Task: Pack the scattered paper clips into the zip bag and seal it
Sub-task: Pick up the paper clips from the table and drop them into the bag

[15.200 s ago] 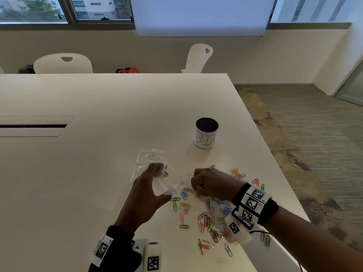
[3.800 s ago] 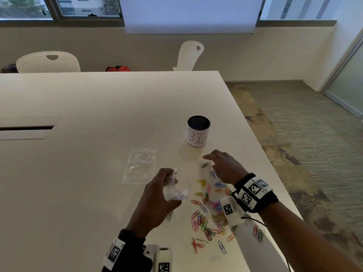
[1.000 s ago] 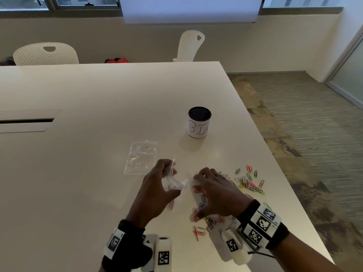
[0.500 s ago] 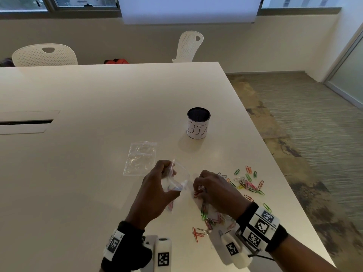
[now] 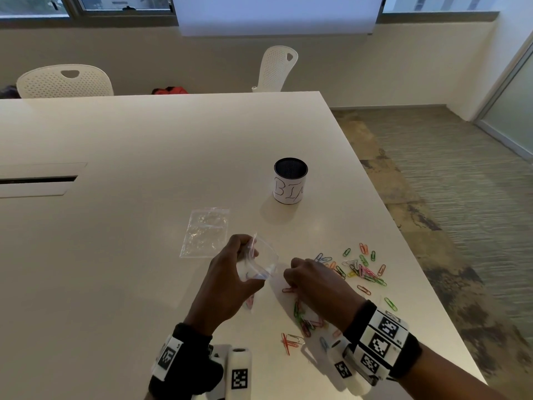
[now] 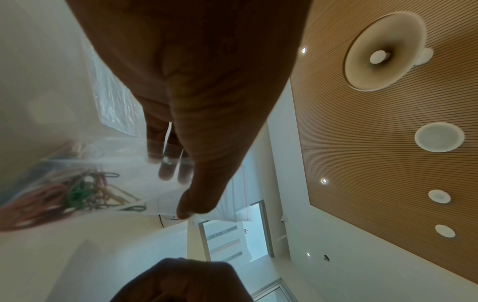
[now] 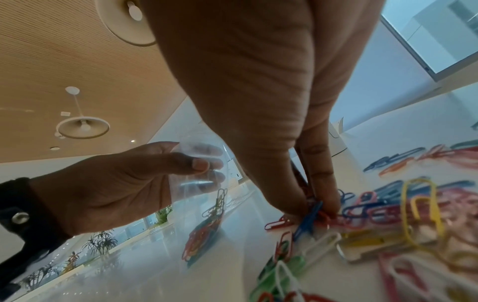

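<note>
Left hand (image 5: 227,284) grips the clear zip bag (image 5: 259,264) near its mouth, thumb on one wall and fingers (image 6: 165,173) seen through the plastic behind it; mouth held open toward the right, bag lifted with its lower end hanging down toward the counter (image 5: 129,168). A cluster of coloured clips (image 7: 204,228) sits already inside the bag's bottom, seen from both wrist views. Right hand (image 5: 314,284) is just right of the bag, down at the counter, thumb and fingertips (image 7: 328,202) pinched on a small bunch of paper clips (image 7: 314,214), red and blue among them. Loose paper clips lie around and under that hand: one spread to its right and far side (image 5: 360,267), another nearer, by the wrist (image 5: 305,321), plus a few stragglers toward the counter's right edge. A second clear bag (image 5: 206,232) lies flat on the counter, just far-left of the left hand. Farther off, right of centre, a white cylindrical cup (image 5: 290,184) with a dark inside and handwritten lettering stands upright. Both wrists carry bands with black-and-white markers (image 5: 380,339). Beyond the counter's far edge, two white perforated chairs (image 5: 277,70) stand against the wall; patterned carpet (image 5: 461,197) to the right.
</note>
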`<state>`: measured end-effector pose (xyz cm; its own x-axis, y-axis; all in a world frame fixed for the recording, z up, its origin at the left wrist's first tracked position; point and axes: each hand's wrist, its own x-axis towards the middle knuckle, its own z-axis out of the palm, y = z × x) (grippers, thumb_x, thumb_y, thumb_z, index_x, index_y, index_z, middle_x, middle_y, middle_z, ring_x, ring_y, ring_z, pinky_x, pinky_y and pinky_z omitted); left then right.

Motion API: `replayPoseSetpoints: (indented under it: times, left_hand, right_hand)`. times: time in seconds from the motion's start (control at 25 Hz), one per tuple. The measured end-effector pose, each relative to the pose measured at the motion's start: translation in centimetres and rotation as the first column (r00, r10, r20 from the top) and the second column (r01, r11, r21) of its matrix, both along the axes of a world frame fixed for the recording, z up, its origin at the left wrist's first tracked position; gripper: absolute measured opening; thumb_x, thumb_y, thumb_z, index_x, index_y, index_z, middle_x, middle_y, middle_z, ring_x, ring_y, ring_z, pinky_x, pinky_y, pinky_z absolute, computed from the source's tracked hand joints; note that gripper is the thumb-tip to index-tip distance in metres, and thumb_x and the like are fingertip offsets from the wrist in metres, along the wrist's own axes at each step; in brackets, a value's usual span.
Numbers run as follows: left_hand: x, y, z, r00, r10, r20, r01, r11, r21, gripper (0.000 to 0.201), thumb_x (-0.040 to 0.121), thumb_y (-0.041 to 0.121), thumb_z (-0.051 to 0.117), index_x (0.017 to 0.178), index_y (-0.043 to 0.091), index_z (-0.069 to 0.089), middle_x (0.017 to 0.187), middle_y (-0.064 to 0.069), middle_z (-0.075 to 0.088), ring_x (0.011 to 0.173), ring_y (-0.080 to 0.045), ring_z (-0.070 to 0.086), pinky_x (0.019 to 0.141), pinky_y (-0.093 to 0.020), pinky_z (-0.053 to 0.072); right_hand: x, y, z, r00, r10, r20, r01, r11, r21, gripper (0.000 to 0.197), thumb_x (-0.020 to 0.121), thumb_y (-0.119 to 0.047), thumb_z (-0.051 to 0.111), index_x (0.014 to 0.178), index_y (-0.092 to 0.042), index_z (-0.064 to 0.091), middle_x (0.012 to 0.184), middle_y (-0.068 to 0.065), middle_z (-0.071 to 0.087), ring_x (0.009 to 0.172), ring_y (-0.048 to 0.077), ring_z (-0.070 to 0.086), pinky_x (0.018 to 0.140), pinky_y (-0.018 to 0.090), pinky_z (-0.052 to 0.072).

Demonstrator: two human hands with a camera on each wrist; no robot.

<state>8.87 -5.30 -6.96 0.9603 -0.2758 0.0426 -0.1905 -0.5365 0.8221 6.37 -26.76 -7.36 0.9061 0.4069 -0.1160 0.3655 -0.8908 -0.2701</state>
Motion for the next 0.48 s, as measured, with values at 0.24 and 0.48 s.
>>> replayPoseSetpoints:
  times: [0.24,0.48]
  left_hand:
    - [0.0,0.2,-0.1,1.0,0.001,0.006,-0.001,1.0,0.003,0.063,0.074,0.012,0.088,0.123,0.028,0.053,0.112,0.014,0.067,0.111,-0.005,0.065,0.087,-0.013,0.046]
    - [0.1,0.2,-0.3,1.0,-0.009,0.006,0.009,1.0,0.008,0.064,0.074,0.016,0.09,0.124,0.029,0.052,0.113,0.016,0.066,0.111,0.0,0.063,0.088,-0.009,0.045]
  right_hand:
    - [1.2,-1.1,0.7,0.997,-0.047,-0.058,0.051,0.996,0.077,0.011,0.096,-0.002,0.063,0.09,-0.008,0.071,0.093,0.006,0.07,0.073,0.014,0.064,0.064,0.017,0.052]
    - [2.1,-3.6,1.3,0.928,-0.267,-0.258,0.363,0.798,0.481,0.008,0.083,-0.004,0.082,0.085,-0.01,0.076,0.082,0.002,0.077,0.075,0.013,0.076,0.073,0.018,0.06]
